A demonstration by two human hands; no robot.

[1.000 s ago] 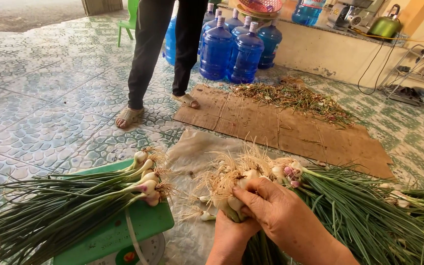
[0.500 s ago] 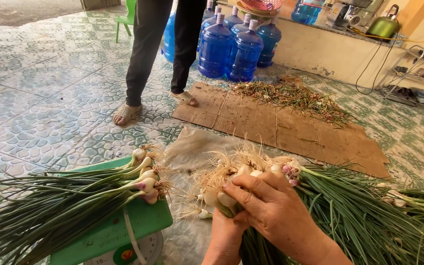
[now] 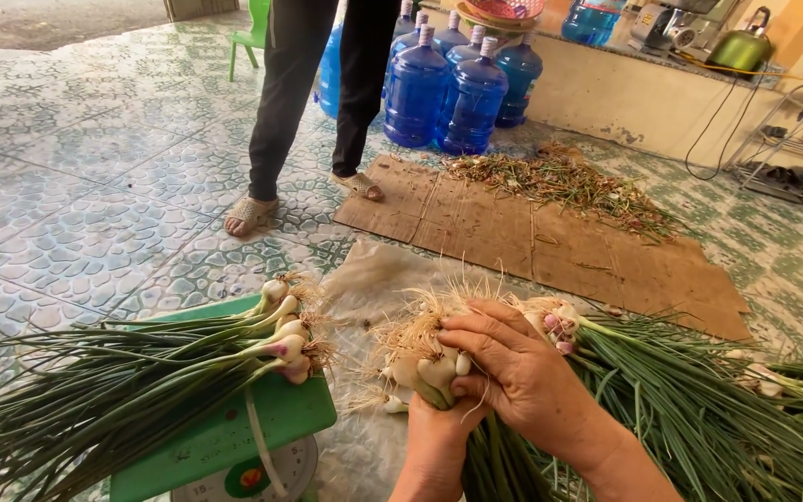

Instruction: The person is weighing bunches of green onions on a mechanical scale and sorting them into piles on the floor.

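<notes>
A scale [image 3: 234, 442] stands at the lower left, with a bunch of scallions [image 3: 132, 390] lying across its top, bulbs pointing right. Just right of it, both hands, left [image 3: 439, 437] and right [image 3: 522, 372], meet over a second bunch [image 3: 420, 363], which rests on a sack [image 3: 374, 279]. More scallions [image 3: 699, 400] lie further right. Behind the sack lies cardboard [image 3: 532, 232] with trimmings [image 3: 559, 181] on it. Behind that stand water jugs [image 3: 457, 88]; a person [image 3: 313, 93] stands left of the cardboard.
</notes>
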